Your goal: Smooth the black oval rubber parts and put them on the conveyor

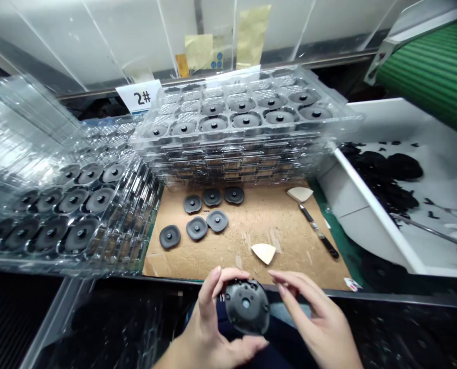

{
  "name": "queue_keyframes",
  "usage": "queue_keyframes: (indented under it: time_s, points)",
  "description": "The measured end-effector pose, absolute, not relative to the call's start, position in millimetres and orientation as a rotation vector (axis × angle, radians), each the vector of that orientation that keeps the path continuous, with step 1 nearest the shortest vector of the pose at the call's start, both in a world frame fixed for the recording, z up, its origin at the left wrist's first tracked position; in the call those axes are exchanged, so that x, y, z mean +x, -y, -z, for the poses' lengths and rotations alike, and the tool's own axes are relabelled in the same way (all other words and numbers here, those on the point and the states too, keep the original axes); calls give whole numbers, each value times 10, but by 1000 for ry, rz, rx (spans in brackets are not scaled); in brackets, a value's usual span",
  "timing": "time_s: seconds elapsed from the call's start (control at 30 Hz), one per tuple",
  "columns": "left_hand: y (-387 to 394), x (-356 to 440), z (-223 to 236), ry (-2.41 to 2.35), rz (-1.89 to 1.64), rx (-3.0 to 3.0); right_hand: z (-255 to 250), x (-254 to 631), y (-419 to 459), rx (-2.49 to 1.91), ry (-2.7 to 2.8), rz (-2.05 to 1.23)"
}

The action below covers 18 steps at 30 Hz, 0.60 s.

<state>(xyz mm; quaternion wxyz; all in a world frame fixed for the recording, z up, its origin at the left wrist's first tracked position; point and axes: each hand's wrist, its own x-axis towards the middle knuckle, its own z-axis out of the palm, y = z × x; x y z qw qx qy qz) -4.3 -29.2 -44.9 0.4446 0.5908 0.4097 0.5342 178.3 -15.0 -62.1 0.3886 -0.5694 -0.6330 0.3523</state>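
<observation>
A round black plastic part (239, 319) with a small central hole is gripped by its edge between the thumb and fingers of my left hand (216, 323), in front of the bench edge. Just right of it is my right hand (313, 318), apart from the part, fingers stretched forward with thumb and index tips a little apart. I see nothing between them. Beyond the hands lies a brown cardboard sheet (236, 261) bearing several dark oval discs with a central stub, such as this disc (169, 237). A pale wedge-shaped pad (264, 253) rests nearest my hands.
Clear plastic trays (228, 148) of similar discs are stacked at the back, with another tray stack (70, 200) at left. A black-handled knife (318, 230) and a second pale pad (300, 193) lie at right. A white bin (382, 220) holds black parts beside a green conveyor (432, 72).
</observation>
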Motion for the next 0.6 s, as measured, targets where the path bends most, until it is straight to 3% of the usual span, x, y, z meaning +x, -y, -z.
queue_keyframes:
  time_s: [0.07, 0.27, 0.47, 0.6]
  points:
    - [305, -21, 424, -1037, -1354, 1486, 442, 1794, 146, -1414, 1536, -972]
    - [302, -75, 341, -1052, -1359, 1341, 60, 1675, 14, -1117, 1601, -1601]
    - [236, -298, 304, -1234, -789, 1425, 468, 1567, -68, -1100, 761, -1993]
    - [187, -383, 298, -1302, -693, 1473, 751, 1510, -10, -1109, 744, -2060]
